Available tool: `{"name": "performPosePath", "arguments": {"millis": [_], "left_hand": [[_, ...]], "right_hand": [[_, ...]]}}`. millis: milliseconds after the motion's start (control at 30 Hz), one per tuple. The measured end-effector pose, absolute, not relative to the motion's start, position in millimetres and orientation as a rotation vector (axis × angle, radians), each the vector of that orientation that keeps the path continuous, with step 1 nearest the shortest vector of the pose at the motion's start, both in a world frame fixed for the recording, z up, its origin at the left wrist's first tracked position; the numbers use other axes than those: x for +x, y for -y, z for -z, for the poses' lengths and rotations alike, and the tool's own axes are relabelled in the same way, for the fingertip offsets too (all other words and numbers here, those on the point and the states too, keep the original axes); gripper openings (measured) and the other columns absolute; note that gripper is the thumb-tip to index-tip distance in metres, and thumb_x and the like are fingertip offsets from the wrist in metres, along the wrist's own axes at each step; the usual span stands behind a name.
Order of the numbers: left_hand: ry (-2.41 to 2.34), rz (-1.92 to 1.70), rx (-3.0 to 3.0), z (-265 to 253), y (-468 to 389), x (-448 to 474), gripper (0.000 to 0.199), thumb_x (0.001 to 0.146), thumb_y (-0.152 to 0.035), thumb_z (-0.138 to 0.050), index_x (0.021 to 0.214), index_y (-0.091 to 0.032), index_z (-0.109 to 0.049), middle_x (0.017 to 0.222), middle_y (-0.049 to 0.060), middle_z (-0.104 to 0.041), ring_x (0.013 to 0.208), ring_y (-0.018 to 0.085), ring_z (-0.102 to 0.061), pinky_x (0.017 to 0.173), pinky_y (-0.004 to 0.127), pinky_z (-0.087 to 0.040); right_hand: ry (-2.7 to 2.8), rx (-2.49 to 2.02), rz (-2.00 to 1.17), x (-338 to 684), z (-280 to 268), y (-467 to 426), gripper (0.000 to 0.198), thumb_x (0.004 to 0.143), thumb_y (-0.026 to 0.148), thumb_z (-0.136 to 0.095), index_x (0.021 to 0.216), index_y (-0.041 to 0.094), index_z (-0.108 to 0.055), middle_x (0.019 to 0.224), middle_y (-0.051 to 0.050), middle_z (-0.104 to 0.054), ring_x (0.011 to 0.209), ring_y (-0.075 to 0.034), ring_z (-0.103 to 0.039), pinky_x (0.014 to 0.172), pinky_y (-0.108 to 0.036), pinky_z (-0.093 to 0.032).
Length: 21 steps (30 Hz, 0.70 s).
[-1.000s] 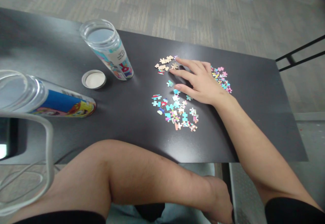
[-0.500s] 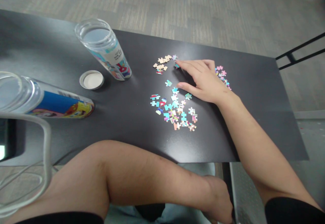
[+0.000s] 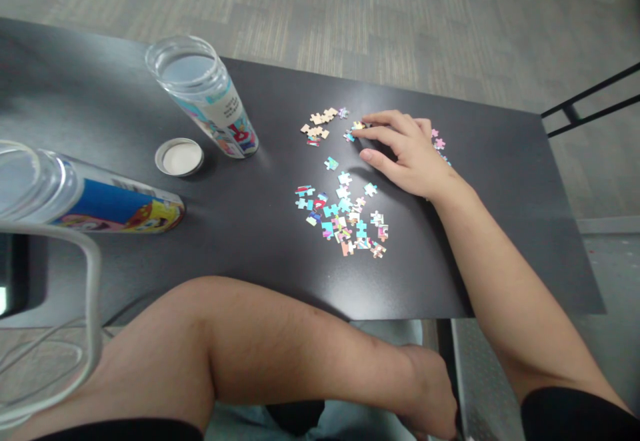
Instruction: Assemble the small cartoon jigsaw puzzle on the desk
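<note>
My right hand (image 3: 407, 154) is over the table with its fingers apart and nothing gripped. Its fingertips are at a couple of jigsaw puzzle pieces (image 3: 349, 135), one blue and one yellowish; whether they touch is hard to tell. A loose cluster of colourful puzzle pieces (image 3: 345, 207) lies nearer to me. Several pieces turned face down (image 3: 324, 117) are to the left of the fingertips. Behind the hand, a pink-and-blue group (image 3: 438, 142) is partly hidden. My left hand (image 3: 430, 391) rests low over my lap, below the table edge, its fingers hidden.
An open clear jar with a printed label (image 3: 220, 107) stands on the dark table (image 3: 520, 227). Beside it lies a round lid (image 3: 181, 157). Another clear jar (image 3: 120, 201) is at the left, near a white cable (image 3: 93, 294). A black metal frame (image 3: 575, 114) is at right.
My right hand has drawn slightly right, its thumb moving up away from the blue piece near the cluster. A yellowish piece now shows by the fingertips. My left hand stays put.
</note>
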<state>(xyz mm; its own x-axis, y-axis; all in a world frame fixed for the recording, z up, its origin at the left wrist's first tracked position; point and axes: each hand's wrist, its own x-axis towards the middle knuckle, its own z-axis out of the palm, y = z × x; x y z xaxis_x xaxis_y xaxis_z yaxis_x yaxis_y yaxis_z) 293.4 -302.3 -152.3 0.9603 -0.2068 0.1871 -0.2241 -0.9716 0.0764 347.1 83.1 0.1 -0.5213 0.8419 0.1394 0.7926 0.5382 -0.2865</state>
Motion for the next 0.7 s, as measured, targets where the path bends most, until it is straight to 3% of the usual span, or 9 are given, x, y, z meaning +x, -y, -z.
{"name": "performPosePath", "arguments": {"millis": [100, 200, 300, 467, 533, 600, 700], "left_hand": [[0.373, -0.19, 2.988, 148.0, 299.2, 292.6, 0.073, 0.066, -0.09, -0.104, 0.036, -0.047, -0.053, 0.038, -0.006, 0.002, 0.032, 0.021, 0.001, 0.043, 0.041, -0.028], [0.405, -0.101, 2.962, 145.0, 297.1, 291.9, 0.027, 0.073, -0.086, -0.106, 0.07, -0.068, -0.086, 0.038, -0.009, -0.009, 0.033, 0.02, 0.001, 0.045, 0.041, -0.033], [0.416, -0.039, 2.953, 143.3, 296.1, 289.7, 0.016, 0.083, -0.083, -0.104, 0.09, -0.077, -0.091, 0.04, -0.009, -0.025, 0.033, 0.019, -0.002, 0.047, 0.041, -0.036], [0.412, -0.02, 2.939, 143.1, 295.2, 287.3, 0.015, 0.085, -0.079, -0.103, 0.082, -0.076, -0.089, 0.057, -0.01, -0.065, 0.033, 0.017, -0.015, 0.047, 0.04, -0.038], [0.416, -0.042, 2.933, 143.8, 295.1, 287.2, 0.018, 0.082, -0.079, -0.104, 0.075, -0.07, -0.089, 0.057, -0.008, -0.063, 0.034, 0.017, -0.016, 0.047, 0.041, -0.037], [0.417, -0.073, 2.93, 144.5, 295.2, 286.5, 0.025, 0.079, -0.081, -0.105, 0.07, -0.065, -0.087, 0.049, -0.007, -0.05, 0.033, 0.018, -0.012, 0.044, 0.042, -0.036], [0.395, -0.102, 2.937, 145.5, 295.3, 283.9, 0.023, 0.079, -0.088, -0.103, 0.078, -0.069, -0.089, 0.044, -0.008, -0.035, 0.033, 0.02, -0.008, 0.046, 0.041, -0.036]], "right_hand": [[2.501, -1.374, -0.236, 347.0, 1.7, -82.7, 0.068, 0.131, 0.077, -0.046, 0.182, 0.046, -0.076, 0.196, -0.013, -0.064, 0.171, -0.053, -0.064, 0.137, -0.077, -0.042], [2.489, -1.343, -0.258, 345.4, 1.5, -81.2, 0.069, 0.131, 0.078, -0.045, 0.185, 0.045, -0.074, 0.195, -0.012, -0.067, 0.173, -0.051, -0.062, 0.138, -0.077, -0.04], [2.521, -1.321, -0.277, 344.2, 0.1, -79.6, 0.064, 0.132, 0.076, -0.046, 0.18, 0.049, -0.078, 0.193, -0.009, -0.07, 0.171, -0.049, -0.064, 0.139, -0.078, -0.039], [2.561, -1.294, -0.284, 344.0, -3.0, -77.7, 0.058, 0.129, 0.078, -0.055, 0.172, 0.053, -0.085, 0.194, -0.005, -0.069, 0.171, -0.05, -0.062, 0.139, -0.081, -0.039], [2.556, -1.282, -0.294, 342.8, -3.8, -77.1, 0.061, 0.128, 0.079, -0.056, 0.177, 0.052, -0.081, 0.196, -0.005, -0.068, 0.172, -0.05, -0.062, 0.14, -0.081, -0.039], [2.547, -1.282, -0.311, 341.9, -4.5, -77.5, 0.064, 0.129, 0.078, -0.056, 0.182, 0.051, -0.077, 0.196, -0.006, -0.068, 0.172, -0.05, -0.062, 0.141, -0.082, -0.038], [2.559, -1.277, -0.338, 347.4, -7.2, -80.9, 0.062, 0.128, 0.079, -0.056, 0.177, 0.051, -0.082, 0.191, -0.004, -0.074, 0.173, -0.052, -0.062, 0.141, -0.084, -0.038]]}}
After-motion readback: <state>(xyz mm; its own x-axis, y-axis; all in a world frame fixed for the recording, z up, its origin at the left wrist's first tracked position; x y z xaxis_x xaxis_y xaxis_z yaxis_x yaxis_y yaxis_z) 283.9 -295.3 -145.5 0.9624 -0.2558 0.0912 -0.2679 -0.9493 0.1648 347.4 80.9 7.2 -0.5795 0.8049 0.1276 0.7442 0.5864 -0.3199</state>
